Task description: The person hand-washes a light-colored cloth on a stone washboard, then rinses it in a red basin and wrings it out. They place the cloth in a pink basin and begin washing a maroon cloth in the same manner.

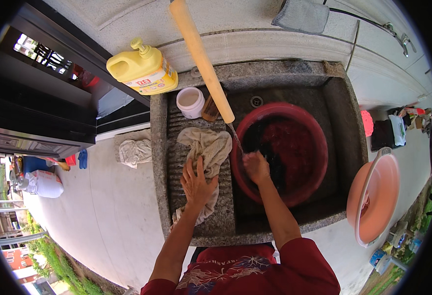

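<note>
My left hand [197,188] lies with fingers spread on a crumpled beige cloth [203,147] over the ribbed stone washboard [176,169]. Over the left part of a red basin [319,182], my right hand [257,167] is curled closed near a thin stream of water [236,137]. Whatever its fingers may hold is hidden. That stream runs from a long tan tube [203,61]. Inside the basin, dark fabric [276,169] sits in reddish water. A white tub [190,102] and a wooden brush [209,109] stand at the washboard's far end.
The stone sink [358,142] has a drain [256,102] behind the basin. A yellow pump jug [144,69] stands at its far left corner. To the right is a peach bucket [373,196]. A grey cloth [302,17] hangs on the wall; another cloth [134,152] lies left.
</note>
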Motion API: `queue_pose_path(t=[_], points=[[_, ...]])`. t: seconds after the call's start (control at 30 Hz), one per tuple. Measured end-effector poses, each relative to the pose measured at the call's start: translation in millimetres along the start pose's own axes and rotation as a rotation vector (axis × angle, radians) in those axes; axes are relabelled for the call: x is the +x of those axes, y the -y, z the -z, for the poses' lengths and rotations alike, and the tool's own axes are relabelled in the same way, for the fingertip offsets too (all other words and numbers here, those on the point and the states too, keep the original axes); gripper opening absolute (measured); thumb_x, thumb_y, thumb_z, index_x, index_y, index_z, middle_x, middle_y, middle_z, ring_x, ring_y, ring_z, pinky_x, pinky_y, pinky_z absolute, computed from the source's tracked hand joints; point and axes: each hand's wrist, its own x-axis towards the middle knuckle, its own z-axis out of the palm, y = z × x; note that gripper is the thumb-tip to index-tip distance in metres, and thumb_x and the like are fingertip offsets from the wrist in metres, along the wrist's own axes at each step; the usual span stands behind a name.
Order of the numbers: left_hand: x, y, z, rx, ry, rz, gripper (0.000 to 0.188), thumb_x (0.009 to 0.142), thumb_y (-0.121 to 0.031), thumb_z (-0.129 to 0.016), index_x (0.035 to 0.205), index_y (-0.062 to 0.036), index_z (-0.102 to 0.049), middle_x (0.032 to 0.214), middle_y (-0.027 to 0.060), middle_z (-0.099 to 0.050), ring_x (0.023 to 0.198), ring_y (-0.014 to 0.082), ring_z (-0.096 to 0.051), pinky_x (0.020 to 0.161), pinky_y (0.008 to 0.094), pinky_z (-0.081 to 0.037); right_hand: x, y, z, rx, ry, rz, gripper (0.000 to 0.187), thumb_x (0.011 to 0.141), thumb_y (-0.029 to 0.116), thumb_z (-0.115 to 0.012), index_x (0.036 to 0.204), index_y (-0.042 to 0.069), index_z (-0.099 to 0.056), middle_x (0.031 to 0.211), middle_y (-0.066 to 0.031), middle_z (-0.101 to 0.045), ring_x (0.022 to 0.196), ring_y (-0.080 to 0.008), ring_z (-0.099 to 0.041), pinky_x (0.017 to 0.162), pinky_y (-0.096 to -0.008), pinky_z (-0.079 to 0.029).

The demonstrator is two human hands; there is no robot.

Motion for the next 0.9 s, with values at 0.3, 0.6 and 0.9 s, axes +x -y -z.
queue_pose_path(t=[0.3,0.6,0.9], points=[[-24,-10,19,0.007,0.205,-0.14,0.06,0.073,-0.026,-0.071,0.125,-0.0094,-0.044,0.111,0.0146,-0.047,0.101,0.0325,-0.05,0.082,0.045,-0.046,-89,-23,-131,-1.632,0.36,1.355,0.035,0.076,0.026,-0.071,0.104,0.007,-0.063,0.119,-0.0119,-0.053,0.115,-0.0305,-0.046,0.086,-0.0446,-0.04],[-57,2,32,-0.294,0.211,0.093,0.088,0.065,-0.034,-0.078,0.131,-0.0018,-0.03,0.116,0.0174,-0.042,0.113,0.037,-0.04,0.095,0.0482,-0.035,6,-58,-112,-1.724,0.286,1.371,0.023,0.077,0.012,-0.063,0.095,0.004,-0.051,0.079,-0.0124,-0.049,0.071,-0.0265,-0.054,0.049,-0.0393,-0.044],[-52,52,-37,0.278,0.196,-0.228,0.107,0.075,-0.072,-0.049,0.146,-0.0009,-0.011,0.152,0.021,-0.001,0.142,0.0339,0.008,0.109,0.0589,0.0,-108,-95,-109,-1.572,0.546,1.288,0.01,0.082,0.016,-0.062,0.082,0.006,-0.058,0.064,-0.0071,-0.05,0.054,-0.0204,-0.054,0.047,-0.0331,-0.046]])
